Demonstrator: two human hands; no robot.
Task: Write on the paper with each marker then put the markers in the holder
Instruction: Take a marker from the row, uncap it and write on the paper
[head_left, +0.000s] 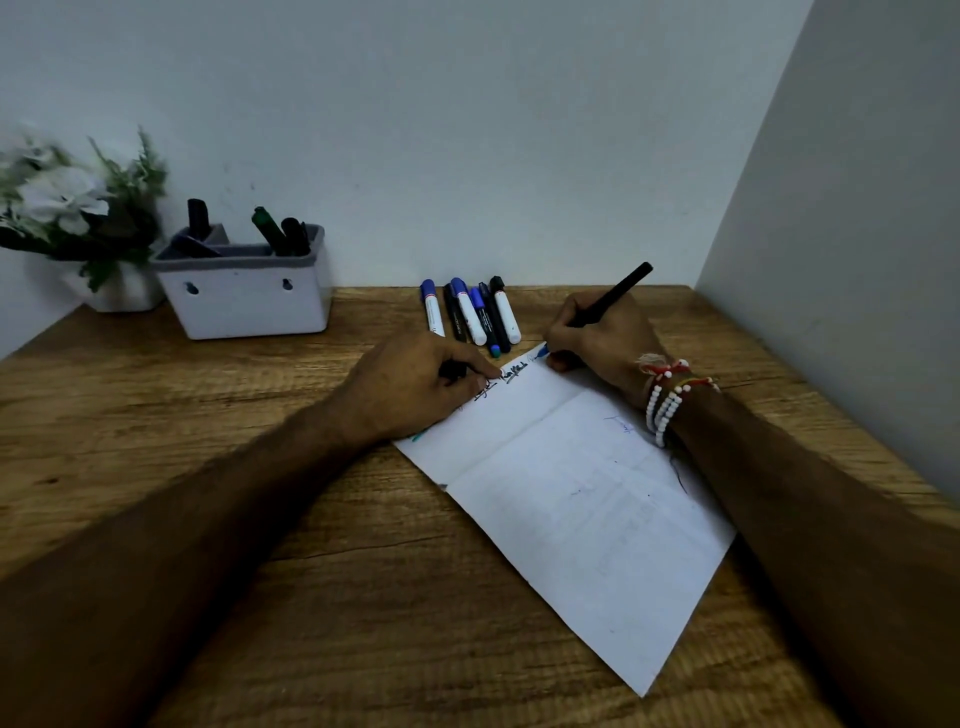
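A creased white paper (576, 493) lies at an angle on the wooden desk, with several written words along its far edge. My right hand (602, 338) grips a black marker (613, 293) with a blue tip, and the tip touches the paper's far corner. My left hand (415, 384) rests on the paper's left end, fingers curled round a small black cap (453, 370). Several markers (470, 314), blue-capped and black, lie side by side just beyond the paper. A white holder (244, 301) with a grey rim stands at the back left with several dark markers in it.
A white pot of pale flowers (67, 208) stands left of the holder, against the back wall. A grey side wall (857, 260) borders the desk (208, 467) on the right. Beaded bracelets circle my right wrist.
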